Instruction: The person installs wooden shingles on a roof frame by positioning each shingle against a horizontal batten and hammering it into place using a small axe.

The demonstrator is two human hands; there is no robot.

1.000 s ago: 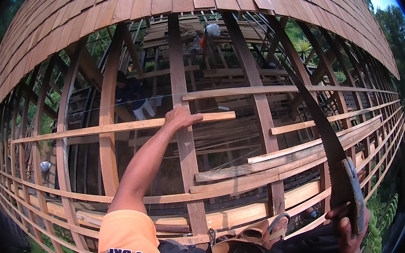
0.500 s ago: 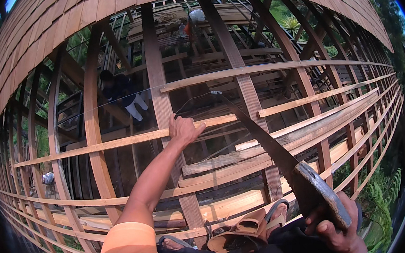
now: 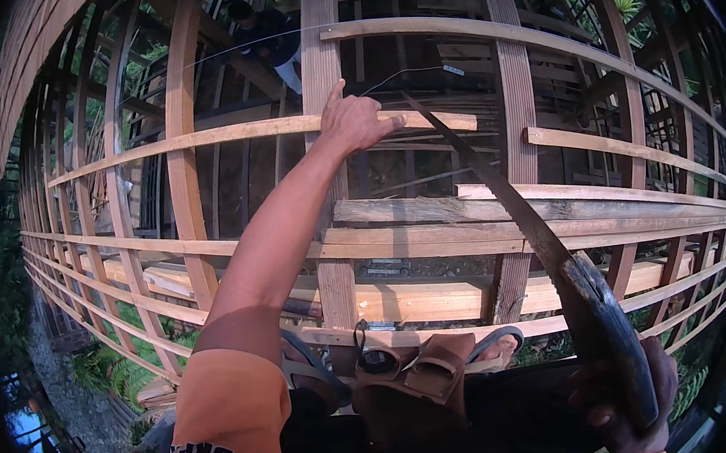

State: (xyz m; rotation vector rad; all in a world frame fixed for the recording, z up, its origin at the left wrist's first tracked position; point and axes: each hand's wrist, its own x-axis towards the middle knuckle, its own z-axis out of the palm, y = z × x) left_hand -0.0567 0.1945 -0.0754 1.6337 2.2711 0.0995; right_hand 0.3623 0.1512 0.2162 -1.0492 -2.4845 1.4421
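Left hand (image 3: 360,122), half closed with forefinger stretched away and thumb out to the right, holds a pale batten (image 3: 240,133), its long axis running left to right across a ridged rafter (image 3: 323,63). Right of it a handsaw (image 3: 522,216) slants from its tip, far and leftward by the batten's right end, to its near, rightward handle (image 3: 610,325), which the right hand (image 3: 635,440) wraps tightly.

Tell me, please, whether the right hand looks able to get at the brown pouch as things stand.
Probably not as it is: the right hand is wrapped around the handle of the saw, so its fingers seem taken up, though the brown pouch is nearby.
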